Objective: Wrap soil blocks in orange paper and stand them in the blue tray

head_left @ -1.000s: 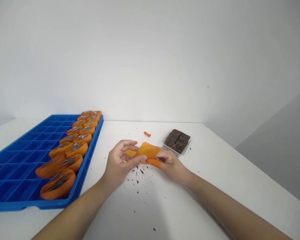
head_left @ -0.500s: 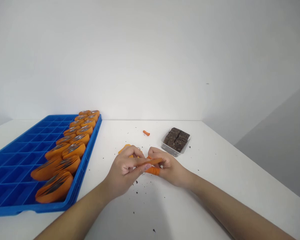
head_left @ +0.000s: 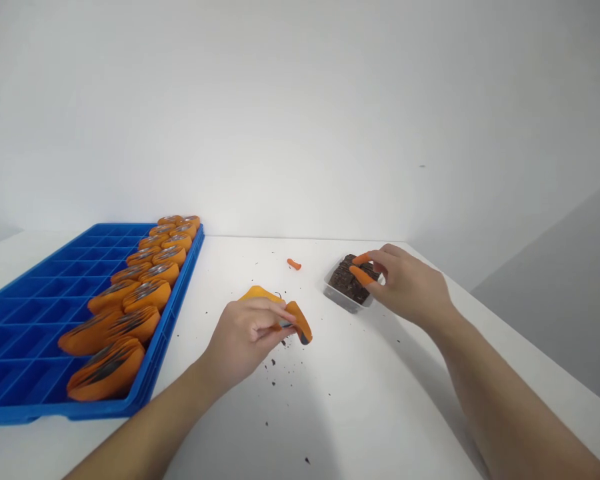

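Note:
My left hand [head_left: 253, 333] pinches a small folded orange piece [head_left: 300, 323] with a dark patch at its lower end; part of it is hidden by the fingers. My right hand [head_left: 405, 277] reaches over a clear plastic container [head_left: 341, 300] of dark brown, ridged slabs [head_left: 347, 280]. Orange finger cots cover its thumb and index finger, whose tips are apart just above the slabs, with nothing seen between them. Behind my left hand lies a flat yellow-orange object [head_left: 257, 292], partly covered by the hand.
At the left stands a blue compartment tray [head_left: 153, 373], its right-hand columns holding several folded orange bundles [head_left: 107, 370] with dark and silvery edges. A loose orange finger cot [head_left: 294, 264] lies toward the back of the white table [head_left: 380, 413]. Dark crumbs are scattered near my left hand.
My right hand has let go of the orange piece and moved right to the container. My left hand keeps hold of the piece, now tilted downward. The finger cots have come into plain sight.

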{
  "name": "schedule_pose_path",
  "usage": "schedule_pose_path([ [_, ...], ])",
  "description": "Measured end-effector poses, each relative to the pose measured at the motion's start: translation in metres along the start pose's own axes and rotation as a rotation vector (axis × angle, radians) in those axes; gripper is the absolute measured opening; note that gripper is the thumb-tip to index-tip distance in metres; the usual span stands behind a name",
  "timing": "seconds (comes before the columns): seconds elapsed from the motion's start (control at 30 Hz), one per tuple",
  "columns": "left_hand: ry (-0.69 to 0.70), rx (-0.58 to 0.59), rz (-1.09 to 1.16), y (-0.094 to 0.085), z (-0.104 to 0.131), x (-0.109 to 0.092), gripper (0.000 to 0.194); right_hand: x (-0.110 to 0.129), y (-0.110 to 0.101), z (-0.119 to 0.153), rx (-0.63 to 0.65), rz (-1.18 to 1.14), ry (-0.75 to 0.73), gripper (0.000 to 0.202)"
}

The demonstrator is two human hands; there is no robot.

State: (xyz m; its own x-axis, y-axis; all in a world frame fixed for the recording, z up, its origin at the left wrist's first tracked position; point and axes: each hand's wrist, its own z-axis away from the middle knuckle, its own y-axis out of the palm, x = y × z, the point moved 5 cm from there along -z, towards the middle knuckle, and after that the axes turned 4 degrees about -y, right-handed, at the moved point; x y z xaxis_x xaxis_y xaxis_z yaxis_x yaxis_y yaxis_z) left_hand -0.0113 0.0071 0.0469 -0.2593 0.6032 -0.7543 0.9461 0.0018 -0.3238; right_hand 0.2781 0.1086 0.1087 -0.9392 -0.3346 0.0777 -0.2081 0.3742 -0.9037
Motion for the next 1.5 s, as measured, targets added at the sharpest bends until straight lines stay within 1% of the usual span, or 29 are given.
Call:
schedule_pose_path([
  [0.07,0.0,-0.005,-0.005,0.0,0.001,0.003,0.015,-0.018,0.001,-0.004,0.099,0.027,0.042,0.036],
  [0.17,0.021,-0.032,-0.026,-0.001,0.002,0.006,0.01,-0.031,0.003,-0.004,0.2,0.025,0.052,0.046],
  [0.27,0.042,-0.056,-0.052,-0.002,0.001,0.009,0.014,-0.037,0.006,-0.001,0.25,0.051,0.064,0.052],
  [0.37,0.009,-0.051,-0.082,-0.002,0.0,0.012,0.017,-0.039,0.011,0.0,0.269,0.075,0.057,0.057],
  [0.47,0.008,0.008,-0.114,0.001,0.001,0.012,0.017,-0.036,0.014,-0.001,0.255,0.088,0.053,0.054],
  [0.57,0.05,0.057,-0.197,0.006,0.003,0.011,0.02,-0.024,0.011,-0.001,0.246,0.101,0.069,0.042],
  [0.73,0.073,0.043,-0.257,0.008,0.004,0.012,0.02,-0.006,0.007,0.003,0.281,0.131,0.084,0.026],
  [0.8,0.085,0.045,-0.263,0.008,0.005,0.011,0.019,-0.003,0.01,0.004,0.297,0.166,0.048,0.019],
  [0.83,0.099,0.049,-0.265,0.009,0.005,0.01,0.019,-0.002,0.012,0.004,0.294,0.181,0.012,0.021],
  [0.93,0.143,0.055,-0.269,0.011,0.007,0.007,0.017,0.001,0.017,0.0,0.278,0.217,-0.128,0.041],
  [1.0,0.152,0.054,-0.277,0.012,0.007,0.007,0.017,0.004,0.019,-0.004,0.298,0.246,-0.194,0.05],
  [1.1,0.138,0.053,-0.278,0.013,0.007,0.008,0.019,0.009,0.021,-0.008,0.351,0.299,-0.253,0.058],
  [1.17,0.13,0.052,-0.269,0.012,0.007,0.01,0.019,0.012,0.022,-0.01,0.363,0.323,-0.278,0.062],
  [1.27,0.126,0.055,-0.256,0.011,0.007,0.011,0.019,0.016,0.023,-0.01,0.343,0.323,-0.298,0.059],
  [1.37,0.103,0.058,-0.219,0.011,0.005,0.012,0.018,0.014,0.023,-0.01,0.313,0.3,-0.296,0.05],
  [1.43,0.049,0.051,-0.159,0.01,0.003,0.013,0.018,0.011,0.021,-0.01,0.28,0.272,-0.288,0.041],
  [1.5,-0.041,0.036,-0.098,0.01,0.001,0.015,0.016,0.005,0.018,-0.01,0.247,0.229,-0.27,0.034],
])
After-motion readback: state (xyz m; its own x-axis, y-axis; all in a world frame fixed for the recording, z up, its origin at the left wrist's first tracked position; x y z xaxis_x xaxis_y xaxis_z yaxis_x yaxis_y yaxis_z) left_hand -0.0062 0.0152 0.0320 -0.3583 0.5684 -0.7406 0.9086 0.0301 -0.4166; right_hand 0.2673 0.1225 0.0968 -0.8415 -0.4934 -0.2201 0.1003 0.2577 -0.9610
